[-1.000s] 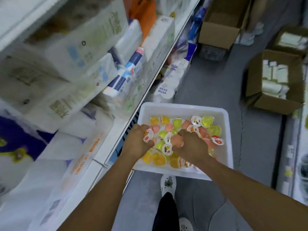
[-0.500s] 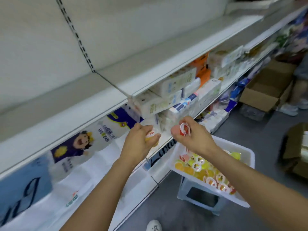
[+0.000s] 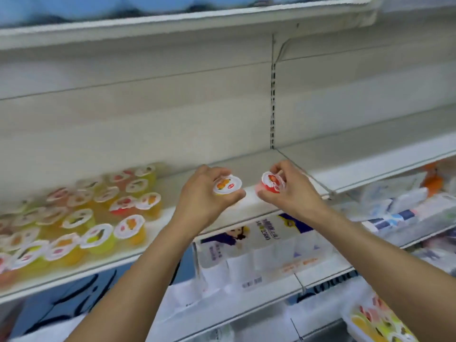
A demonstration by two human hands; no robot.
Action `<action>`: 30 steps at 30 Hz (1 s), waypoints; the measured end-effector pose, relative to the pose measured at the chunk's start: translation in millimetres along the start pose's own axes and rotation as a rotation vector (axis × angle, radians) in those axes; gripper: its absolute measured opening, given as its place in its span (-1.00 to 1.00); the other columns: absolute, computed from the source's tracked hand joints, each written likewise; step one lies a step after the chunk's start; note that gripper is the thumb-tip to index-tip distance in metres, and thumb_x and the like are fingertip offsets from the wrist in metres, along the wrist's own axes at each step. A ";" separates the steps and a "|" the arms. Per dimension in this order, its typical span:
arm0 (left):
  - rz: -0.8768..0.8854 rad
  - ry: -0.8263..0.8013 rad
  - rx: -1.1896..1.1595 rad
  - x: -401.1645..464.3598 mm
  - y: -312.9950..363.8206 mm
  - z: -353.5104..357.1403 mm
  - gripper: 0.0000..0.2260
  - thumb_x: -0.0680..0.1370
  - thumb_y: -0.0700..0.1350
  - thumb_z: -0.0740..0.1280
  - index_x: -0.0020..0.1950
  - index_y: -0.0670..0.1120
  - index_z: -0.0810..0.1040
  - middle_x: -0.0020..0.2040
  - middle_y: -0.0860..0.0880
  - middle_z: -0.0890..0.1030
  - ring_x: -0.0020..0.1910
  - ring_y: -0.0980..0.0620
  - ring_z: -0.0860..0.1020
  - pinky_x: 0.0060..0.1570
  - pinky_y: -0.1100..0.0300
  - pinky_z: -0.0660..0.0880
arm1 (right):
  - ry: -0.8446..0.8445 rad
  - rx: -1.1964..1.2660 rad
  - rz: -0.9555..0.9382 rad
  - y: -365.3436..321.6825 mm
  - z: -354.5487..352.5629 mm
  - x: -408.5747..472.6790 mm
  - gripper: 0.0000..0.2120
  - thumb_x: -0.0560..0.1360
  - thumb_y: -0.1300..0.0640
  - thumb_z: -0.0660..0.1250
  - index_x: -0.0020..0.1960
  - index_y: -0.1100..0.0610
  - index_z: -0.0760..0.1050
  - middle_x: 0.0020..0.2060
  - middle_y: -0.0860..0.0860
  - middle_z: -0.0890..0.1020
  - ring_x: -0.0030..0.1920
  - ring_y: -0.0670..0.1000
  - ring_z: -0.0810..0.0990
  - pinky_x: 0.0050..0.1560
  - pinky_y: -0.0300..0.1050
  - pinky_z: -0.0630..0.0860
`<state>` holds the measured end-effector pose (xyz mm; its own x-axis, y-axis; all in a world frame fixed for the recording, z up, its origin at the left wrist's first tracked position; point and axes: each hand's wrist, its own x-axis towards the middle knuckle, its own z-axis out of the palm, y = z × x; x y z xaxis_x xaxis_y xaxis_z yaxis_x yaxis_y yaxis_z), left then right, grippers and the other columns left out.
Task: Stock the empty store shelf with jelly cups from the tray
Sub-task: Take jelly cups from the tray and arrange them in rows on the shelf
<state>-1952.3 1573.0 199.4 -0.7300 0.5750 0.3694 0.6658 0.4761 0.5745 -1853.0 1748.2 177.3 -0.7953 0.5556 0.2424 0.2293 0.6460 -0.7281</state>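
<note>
Left hand: we see the left hand (image 3: 204,193) raised over the front of the shelf, fingers curled round an orange jelly cup (image 3: 227,185); this grip is grasping the cup from the side and below, lid up.
Right hand: we see the right hand (image 3: 291,191) just beside the left, thumb and fingers pinching a red jelly cup (image 3: 271,182); the lid tilts toward the left hand.
Held cups: we note the two cups near each other but apart, both above the bare middle stretch of the shelf.
Shelf: we record a pale store shelf (image 3: 246,206), its back panel plain, with a slotted upright at the right of centre.
Stocked cups: we count a cluster of stocked jelly cups (image 3: 81,218) standing on the left part of the shelf, lids up, in yellow, orange and red; blur keeps us from a tally.
Tray: we find the tray (image 3: 380,324) at the lower right corner, only partly in view, with more cups in it.
Below: we list wrapped tissue packs (image 3: 259,245) on the shelf beneath the hands.
</note>
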 end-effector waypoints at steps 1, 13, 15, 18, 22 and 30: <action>-0.016 0.022 0.008 3.6 -11.4 -15.0 -0.56 0.35 0.14 0.52 0.19 0.08 0.57 0.03 0.09 0.50 0.00 0.12 0.51 0.03 0.24 0.42 | -0.033 -0.001 -0.032 -10.1 14.2 10.9 -0.59 0.35 -0.13 0.43 0.10 -0.09 0.37 -0.08 -0.10 0.58 -0.08 -0.01 0.59 -0.02 0.01 0.55; -0.212 0.188 0.145 48.0 -150.7 -140.1 -0.60 0.36 0.17 0.50 0.15 0.14 0.57 0.09 0.06 0.53 0.07 0.04 0.54 0.08 0.19 0.46 | -0.257 -0.154 -0.144 -86.7 193.2 126.7 -0.63 0.43 -0.01 0.40 0.20 0.03 0.46 0.12 0.04 0.52 0.11 0.07 0.56 0.10 -0.17 0.45; -0.229 0.171 0.182 54.3 -164.1 -149.1 -0.58 0.36 0.18 0.49 0.17 0.12 0.56 0.10 0.05 0.52 0.06 0.03 0.54 0.06 0.19 0.45 | -0.237 -0.179 -0.176 -91.4 211.2 143.6 -0.62 0.43 0.02 0.39 0.21 0.07 0.43 0.12 0.09 0.49 0.12 0.13 0.54 0.08 -0.12 0.44; -0.237 0.178 0.164 62.1 -180.6 -158.7 -0.58 0.37 0.16 0.50 0.18 0.12 0.55 0.09 0.05 0.52 0.02 0.02 0.54 0.04 0.13 0.50 | -0.210 -0.165 -0.234 -97.0 229.6 165.6 -0.65 0.43 0.03 0.39 0.14 0.11 0.40 0.05 0.11 0.50 0.04 0.15 0.55 -0.03 -0.10 0.44; -0.211 0.171 0.156 70.1 -195.1 -161.3 -0.60 0.38 0.17 0.49 0.17 0.12 0.55 0.06 0.08 0.51 -0.03 0.08 0.51 -0.07 0.21 0.41 | -0.198 -0.161 -0.233 -103.0 244.2 182.5 -0.68 0.43 0.06 0.39 0.07 0.13 0.35 0.00 0.09 0.51 -0.02 0.13 0.54 -0.12 -0.13 0.39; -0.228 0.133 0.038 89.5 -190.9 -152.8 -0.33 0.35 0.19 0.50 0.36 0.07 0.32 -0.04 0.09 0.53 -0.07 0.03 0.58 0.01 0.04 0.57 | -0.286 0.057 -0.452 -146.3 204.8 151.9 -0.22 0.32 -0.10 0.53 0.43 -0.13 0.23 0.24 -0.06 0.30 0.24 -0.07 0.29 0.16 -0.19 0.41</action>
<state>-2168.3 1431.9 234.4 -0.8742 0.3582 0.3278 0.4849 0.6095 0.6272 -2122.3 1630.8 189.3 -0.9307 0.0581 0.3610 -0.1960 0.7541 -0.6268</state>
